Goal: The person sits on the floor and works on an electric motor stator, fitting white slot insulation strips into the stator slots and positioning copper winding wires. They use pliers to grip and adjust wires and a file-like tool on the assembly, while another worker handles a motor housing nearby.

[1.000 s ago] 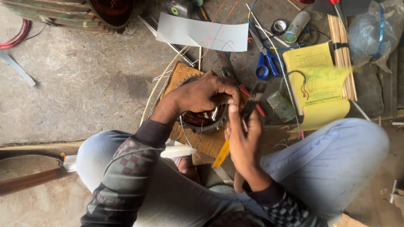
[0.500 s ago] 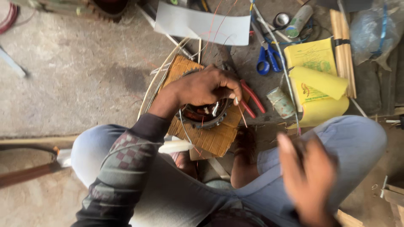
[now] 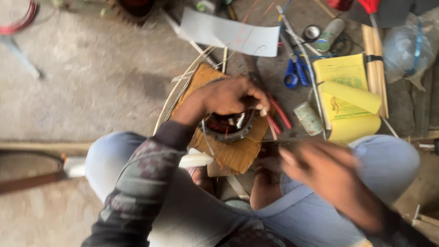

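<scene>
Right hand [image 3: 329,176] swinging back toward stator, blurred, grip unclear; left hand [image 3: 228,96] clamping wound stator [image 3: 228,126] on wooden block [image 3: 238,151]; steadying firmly advisable.

Single head-worn camera, looking steeply down from close above the seated person's lap; floor [image 3: 91,82] fills the upper frame, knees the lower. No second view, so no shared ground

Left arm: dark knit sleeve [image 3: 141,183], grey and maroon checker pattern, plain dark ribbed cuff. Legs in light blue jeans [image 3: 388,160]. Both hands bare; right hand [image 3: 329,176] blurred, no detail.
</scene>
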A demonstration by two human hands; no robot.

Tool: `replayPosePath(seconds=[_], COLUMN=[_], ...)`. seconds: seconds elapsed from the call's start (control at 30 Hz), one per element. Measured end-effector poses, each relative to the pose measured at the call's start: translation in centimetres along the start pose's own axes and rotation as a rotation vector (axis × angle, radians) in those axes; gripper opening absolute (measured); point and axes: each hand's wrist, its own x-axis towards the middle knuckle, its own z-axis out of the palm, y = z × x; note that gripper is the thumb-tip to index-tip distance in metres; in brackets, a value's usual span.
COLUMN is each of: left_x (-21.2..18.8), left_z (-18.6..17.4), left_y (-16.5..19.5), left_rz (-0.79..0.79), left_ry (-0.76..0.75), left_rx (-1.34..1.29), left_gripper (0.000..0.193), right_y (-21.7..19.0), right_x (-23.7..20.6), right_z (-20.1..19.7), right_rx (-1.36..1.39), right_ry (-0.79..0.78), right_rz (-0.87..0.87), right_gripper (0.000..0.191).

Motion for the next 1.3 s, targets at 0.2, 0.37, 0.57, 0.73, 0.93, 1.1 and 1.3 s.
replayPosePath(seconds=[0.2,0.37,0.57,0.73,0.93,1.1,1.3], left_x=[0.1,0.0,0.1,-0.5,-0.4,-0.6,-0.5], left_z=[0.2,0.8,0.1,0.1,0.5,-0.3,-0.6], left_y=[-0.3,-0.5,-0.8,-0.4,0.4,1.5,2.2], left_rz=[-0.053,0.08,0.005,0.074,-0.116,-0.034,-0.049], left_ry=[-0.007,0.092,0.034,0.117,0.154,0.142,0.166], left_rx=[-0.02,0.154,0.015,-0.001,-0.084,-0.103,0.117], left_gripper=[0.017,0.022,0.018,0.013,0.01,0.012,0.031], right_y=[5.6,8.8,1.7,2.8,7.5,5.3,1.5], right_x=[-5.3,-3.6,-5.0,-6.9,-1.8,1.7,2.4], right_z=[7.7,16.5,10.2,6.4,7.3,7.5,9.6], right_rx=[0.425,0.393,1.23,0.69,0.821,0.437,0.101], right_ry=[0.364,0.469,0.535,0.558,0.539,0.455,0.419], right_rz=[0.577,0.356,0.429,0.398,0.537,0.467,-0.092], right_gripper=[0.02,0.025,0.016,0.012,0.022,0.017,0.021])
